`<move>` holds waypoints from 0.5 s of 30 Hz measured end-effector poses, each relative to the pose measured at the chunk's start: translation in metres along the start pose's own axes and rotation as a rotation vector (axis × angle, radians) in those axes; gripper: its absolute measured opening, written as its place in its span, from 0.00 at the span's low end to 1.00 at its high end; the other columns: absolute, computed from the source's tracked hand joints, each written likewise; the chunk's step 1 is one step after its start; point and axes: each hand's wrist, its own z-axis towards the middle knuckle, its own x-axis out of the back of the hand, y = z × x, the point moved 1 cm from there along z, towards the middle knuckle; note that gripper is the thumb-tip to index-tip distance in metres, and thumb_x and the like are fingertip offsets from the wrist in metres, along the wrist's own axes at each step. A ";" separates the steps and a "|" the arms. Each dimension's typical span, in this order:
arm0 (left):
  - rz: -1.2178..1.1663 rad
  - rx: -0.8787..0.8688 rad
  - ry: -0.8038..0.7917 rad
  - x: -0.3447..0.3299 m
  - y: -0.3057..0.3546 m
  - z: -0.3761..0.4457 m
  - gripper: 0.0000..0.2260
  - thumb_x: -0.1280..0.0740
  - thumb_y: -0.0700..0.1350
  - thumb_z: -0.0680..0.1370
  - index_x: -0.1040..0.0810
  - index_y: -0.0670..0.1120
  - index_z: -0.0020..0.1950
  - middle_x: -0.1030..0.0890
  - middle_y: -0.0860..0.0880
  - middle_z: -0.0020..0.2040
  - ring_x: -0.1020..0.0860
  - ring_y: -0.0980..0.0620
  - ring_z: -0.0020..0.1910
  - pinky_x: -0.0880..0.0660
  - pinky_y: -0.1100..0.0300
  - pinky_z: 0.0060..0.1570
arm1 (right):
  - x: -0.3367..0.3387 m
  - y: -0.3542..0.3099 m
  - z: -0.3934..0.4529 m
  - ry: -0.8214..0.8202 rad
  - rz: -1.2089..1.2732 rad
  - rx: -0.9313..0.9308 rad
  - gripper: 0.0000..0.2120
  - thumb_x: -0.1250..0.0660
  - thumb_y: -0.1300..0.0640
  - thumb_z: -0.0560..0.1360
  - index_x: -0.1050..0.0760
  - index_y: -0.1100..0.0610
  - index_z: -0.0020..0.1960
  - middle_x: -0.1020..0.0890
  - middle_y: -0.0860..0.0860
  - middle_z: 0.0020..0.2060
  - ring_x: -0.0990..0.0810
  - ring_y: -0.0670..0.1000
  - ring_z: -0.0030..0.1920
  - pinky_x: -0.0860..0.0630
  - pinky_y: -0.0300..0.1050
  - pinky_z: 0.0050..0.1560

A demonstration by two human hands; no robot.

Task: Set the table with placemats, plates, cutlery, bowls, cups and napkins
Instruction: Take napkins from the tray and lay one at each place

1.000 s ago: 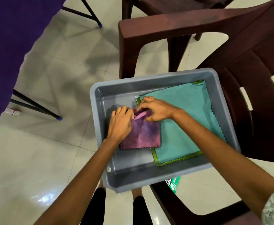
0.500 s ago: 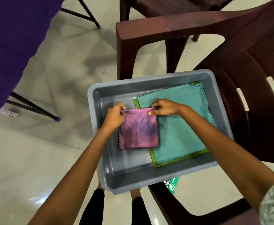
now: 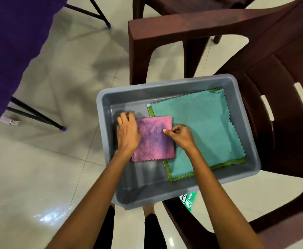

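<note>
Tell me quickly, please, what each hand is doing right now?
Left hand: open, fingers fairly straight, resting on the left edge of the pink cloth.
Right hand: fingers curled, pinching the pink cloth at its right edge.

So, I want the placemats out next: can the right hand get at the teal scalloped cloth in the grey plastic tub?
Probably yes: the right hand hovers over the teal cloth, whose top lies uncovered.

A single head-worn view looks steeply down, close over the grey bin (image 3: 165, 194).
</note>
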 end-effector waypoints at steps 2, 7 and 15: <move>-0.024 -0.047 -0.009 0.002 0.000 0.000 0.30 0.29 0.39 0.72 0.38 0.41 0.71 0.35 0.41 0.67 0.35 0.44 0.64 0.34 0.54 0.63 | -0.009 0.002 -0.002 0.056 0.034 0.039 0.12 0.26 0.49 0.69 0.25 0.56 0.39 0.20 0.56 0.43 0.22 0.51 0.42 0.27 0.45 0.43; -0.620 0.178 -0.019 0.009 0.000 -0.001 0.31 0.34 0.45 0.78 0.44 0.40 0.75 0.40 0.41 0.74 0.42 0.44 0.74 0.45 0.53 0.71 | -0.014 -0.033 -0.046 0.077 0.366 0.209 0.07 0.33 0.56 0.77 0.30 0.57 0.43 0.25 0.49 0.37 0.29 0.46 0.39 0.31 0.45 0.42; -1.468 0.556 -0.296 0.039 -0.005 -0.035 0.39 0.41 0.75 0.67 0.28 0.50 0.67 0.25 0.46 0.66 0.26 0.46 0.65 0.31 0.42 0.66 | -0.014 -0.136 -0.126 -0.016 0.548 0.428 0.07 0.33 0.61 0.76 0.31 0.61 0.44 0.28 0.48 0.36 0.30 0.41 0.37 0.32 0.35 0.39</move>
